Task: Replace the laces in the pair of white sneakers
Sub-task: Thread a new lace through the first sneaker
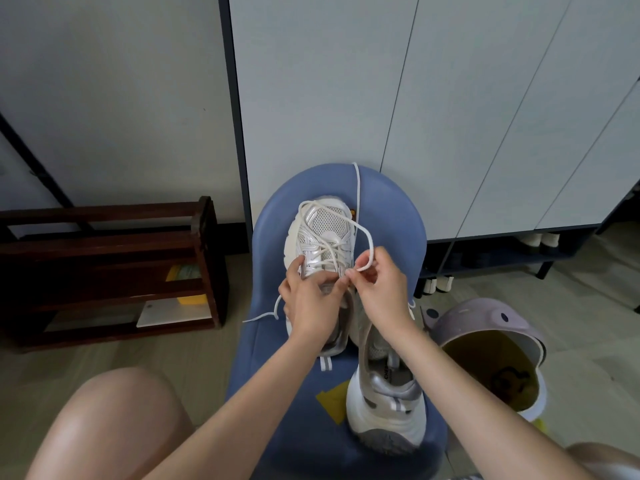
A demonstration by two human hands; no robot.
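Observation:
Two white sneakers lie on a blue stool. The far sneaker points away from me, with a white lace crossed through its eyelets. My left hand grips this sneaker at its upper eyelets and tongue. My right hand pinches the lace in a loop just right of the eyelets; the lace's long end runs up over the stool's far edge. Another lace end trails off to the left. The second sneaker lies nearer, heel toward me, with no lace that I can see.
A dark wooden rack stands on the floor at left. A lilac bin with a yellow inside sits at right. White cabinet doors rise behind the stool, with shoes under them. My bare knees are at the bottom corners.

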